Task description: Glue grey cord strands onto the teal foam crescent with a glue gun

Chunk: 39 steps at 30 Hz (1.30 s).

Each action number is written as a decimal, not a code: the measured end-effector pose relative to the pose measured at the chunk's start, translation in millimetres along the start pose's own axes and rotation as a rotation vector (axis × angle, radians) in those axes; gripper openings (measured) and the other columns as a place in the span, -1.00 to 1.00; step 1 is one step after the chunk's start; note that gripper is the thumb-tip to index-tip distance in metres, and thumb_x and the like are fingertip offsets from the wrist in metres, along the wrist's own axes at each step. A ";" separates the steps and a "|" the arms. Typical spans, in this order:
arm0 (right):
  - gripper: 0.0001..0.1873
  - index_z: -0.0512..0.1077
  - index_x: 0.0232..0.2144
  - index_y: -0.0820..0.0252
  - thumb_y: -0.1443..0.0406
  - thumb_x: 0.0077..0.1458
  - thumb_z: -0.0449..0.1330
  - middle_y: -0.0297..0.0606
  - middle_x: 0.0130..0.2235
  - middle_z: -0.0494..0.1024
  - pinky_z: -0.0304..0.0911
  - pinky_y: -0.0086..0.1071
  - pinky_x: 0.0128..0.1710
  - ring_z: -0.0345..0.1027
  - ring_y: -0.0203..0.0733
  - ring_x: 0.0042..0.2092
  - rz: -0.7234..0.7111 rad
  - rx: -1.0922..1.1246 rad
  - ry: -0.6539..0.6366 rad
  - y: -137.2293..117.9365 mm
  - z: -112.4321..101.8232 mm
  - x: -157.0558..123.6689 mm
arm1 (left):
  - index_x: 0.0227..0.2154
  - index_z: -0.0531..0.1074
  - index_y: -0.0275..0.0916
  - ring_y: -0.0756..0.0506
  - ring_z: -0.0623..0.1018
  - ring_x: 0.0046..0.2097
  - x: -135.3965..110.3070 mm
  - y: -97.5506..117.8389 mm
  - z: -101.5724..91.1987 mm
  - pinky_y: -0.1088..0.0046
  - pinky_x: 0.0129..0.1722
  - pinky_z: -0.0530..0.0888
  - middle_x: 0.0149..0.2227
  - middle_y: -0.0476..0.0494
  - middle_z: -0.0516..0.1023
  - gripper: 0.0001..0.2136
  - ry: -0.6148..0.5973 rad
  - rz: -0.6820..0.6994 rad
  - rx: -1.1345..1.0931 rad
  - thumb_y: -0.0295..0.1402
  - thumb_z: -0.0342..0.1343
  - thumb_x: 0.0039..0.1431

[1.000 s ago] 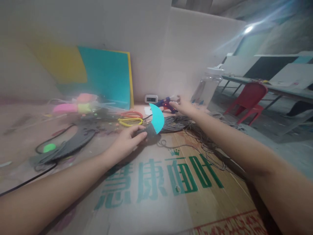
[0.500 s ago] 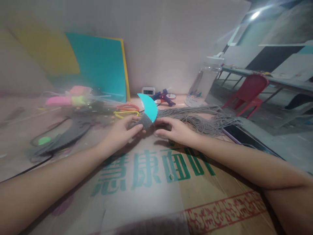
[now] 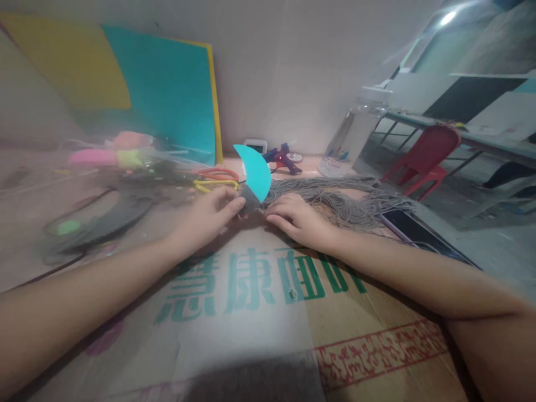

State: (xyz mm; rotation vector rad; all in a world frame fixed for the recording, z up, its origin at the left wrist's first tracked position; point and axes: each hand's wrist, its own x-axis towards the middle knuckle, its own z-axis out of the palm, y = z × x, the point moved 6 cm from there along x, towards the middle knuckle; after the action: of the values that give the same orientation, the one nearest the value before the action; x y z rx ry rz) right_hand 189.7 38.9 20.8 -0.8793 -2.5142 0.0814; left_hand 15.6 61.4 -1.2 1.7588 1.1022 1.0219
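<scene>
My left hand (image 3: 213, 215) is closed on the lower end of a turquoise crescent-shaped piece (image 3: 256, 173), which stands tilted with its point upward. Grey material (image 3: 251, 198) covers that lower end, beside my left thumb. Just to the right, my right hand (image 3: 297, 218) has its fingers bent and its thumb pressed near the forefinger, close to the covered end. What its fingertips hold is too small to make out. Behind it lies a loose bundle of grey cord (image 3: 347, 201).
A cardboard sheet (image 3: 251, 340) covers the tabletop. At the back are scissors (image 3: 215, 178), a glue gun (image 3: 285, 159), a small digital clock (image 3: 255, 146) and a clear bottle (image 3: 354, 134). A phone (image 3: 422, 234) lies right. Coloured sheets (image 3: 167, 95) lean on the wall.
My right hand's fingers have drawn closer together near the crescent's covered end. The crescent stays in my left hand and appears slightly higher, as the view has shifted a little.
</scene>
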 end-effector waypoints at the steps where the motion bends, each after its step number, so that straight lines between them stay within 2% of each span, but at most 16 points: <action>1: -0.72 0.51 -0.29 0.22 0.26 0.31 0.03 -0.24 -0.28 0.59 0.14 -0.23 -0.04 0.37 -0.17 -0.16 -0.039 -0.053 0.008 -3.2 -0.1 -1.0 | -0.30 0.35 -0.20 -0.01 0.46 -0.46 0.2 -0.5 -0.4 0.54 -0.55 0.32 -0.40 -0.02 0.51 -0.67 0.001 -0.010 0.013 0.00 0.05 0.18; 6: -0.72 0.51 -0.28 0.25 0.29 0.30 0.02 -0.28 -0.46 0.50 0.10 -0.34 -0.33 0.27 -0.24 -0.39 -0.238 -0.292 0.107 -22.4 -2.3 -8.3 | -0.41 0.31 -0.19 -0.01 0.42 -0.50 0.1 3.4 -4.8 0.52 -0.53 0.33 -0.48 0.03 0.46 -0.68 0.049 -0.032 0.133 -0.01 0.09 0.14; 11: -0.72 0.49 -0.25 0.23 0.35 0.29 -0.03 -0.32 -0.50 0.49 0.10 -0.39 -0.42 0.27 -0.30 -0.45 -0.306 -0.338 0.219 -29.9 -13.8 -13.5 | -0.44 0.28 -0.19 -0.05 0.47 -0.46 -3.4 12.0 -3.3 0.49 -0.47 0.34 -0.52 0.04 0.48 -0.74 0.047 0.000 0.264 -0.10 0.09 0.14; 16: -0.76 0.50 -0.19 0.19 0.31 0.29 0.03 -0.34 -0.41 0.60 0.17 -0.43 -0.40 0.40 -0.32 -0.41 -0.232 -0.284 0.255 -23.9 -21.8 -15.4 | -0.36 0.32 -0.18 -0.04 0.49 -0.48 -5.7 14.1 0.9 0.48 -0.44 0.34 -0.50 0.07 0.53 -0.78 -0.009 0.001 0.326 -0.14 0.09 0.13; 23: -0.79 0.51 -0.27 0.19 0.31 0.26 0.07 -0.33 -0.39 0.61 0.23 -0.46 -0.36 0.44 -0.33 -0.38 -0.198 -0.160 0.281 -22.6 -26.8 -14.2 | -0.35 0.45 -0.20 -0.06 0.52 -0.38 -5.2 20.8 8.8 0.46 -0.34 0.37 -0.40 0.00 0.59 -0.79 -0.117 0.082 0.391 -0.15 0.10 0.14; 26: -0.83 0.48 -0.21 0.15 0.33 0.23 0.09 -0.34 -0.33 0.61 0.25 -0.48 -0.35 0.43 -0.34 -0.37 -0.109 -0.041 0.257 -15.6 -27.1 -12.7 | -0.32 0.46 -0.20 -0.05 0.53 -0.40 -5.9 18.9 11.5 0.47 -0.37 0.39 -0.40 -0.02 0.60 -0.79 -0.165 0.061 0.364 -0.16 0.10 0.14; 28: -0.77 0.44 -0.14 0.14 0.40 0.19 0.06 -0.30 -0.27 0.59 0.28 -0.45 -0.32 0.42 -0.32 -0.35 -0.061 0.008 0.246 -10.7 -26.3 -12.2 | -0.32 0.44 -0.19 -0.05 0.53 -0.43 -6.1 15.7 11.6 0.49 -0.42 0.39 -0.41 -0.02 0.60 -0.78 -0.173 0.028 0.318 -0.14 0.10 0.14; 31: -0.57 0.35 -0.04 0.16 0.49 0.03 0.03 -0.19 -0.16 0.50 0.32 -0.32 -0.21 0.39 -0.19 -0.19 -0.096 0.032 0.276 -9.5 -26.5 -12.2 | -0.31 0.40 -0.17 -0.03 0.50 -0.48 -5.4 9.9 8.9 0.53 -0.53 0.36 -0.45 -0.01 0.58 -0.74 -0.144 -0.053 0.216 -0.08 0.10 0.15; 33: -0.52 0.31 -0.02 0.18 0.50 -0.05 0.04 -0.14 -0.13 0.45 0.31 -0.24 -0.14 0.35 -0.12 -0.10 -0.136 0.044 0.296 -10.6 -26.4 -11.9 | -0.29 0.38 -0.17 -0.02 0.48 -0.51 -4.4 7.4 4.6 0.56 -0.57 0.34 -0.48 0.00 0.57 -0.73 -0.088 -0.108 0.172 -0.06 0.10 0.14; 35: -0.59 0.31 -0.08 0.18 0.48 -0.03 0.08 -0.14 -0.15 0.44 0.30 -0.20 -0.11 0.33 -0.10 -0.08 -0.147 0.057 0.292 -11.2 -25.3 -10.6 | -0.27 0.39 -0.16 -0.02 0.48 -0.51 -3.6 6.9 -1.4 0.58 -0.58 0.34 -0.48 0.00 0.56 -0.71 -0.005 -0.143 0.165 -0.05 0.11 0.13; 39: -0.91 0.31 -0.32 0.15 0.38 0.07 0.14 -0.20 -0.25 0.47 0.24 -0.15 -0.09 0.34 -0.10 -0.15 -0.110 0.075 0.283 -11.1 -25.7 -7.7 | -0.21 0.41 -0.16 -0.02 0.48 -0.50 -3.9 10.1 -8.9 0.58 -0.59 0.37 -0.41 -0.02 0.56 -0.67 0.097 -0.135 0.151 -0.02 0.12 0.11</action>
State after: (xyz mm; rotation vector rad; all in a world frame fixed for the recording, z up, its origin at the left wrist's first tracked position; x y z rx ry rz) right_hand 200.2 23.0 42.7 -0.6701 -2.2734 0.0136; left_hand 9.2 56.6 10.4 1.7408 1.3712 0.9715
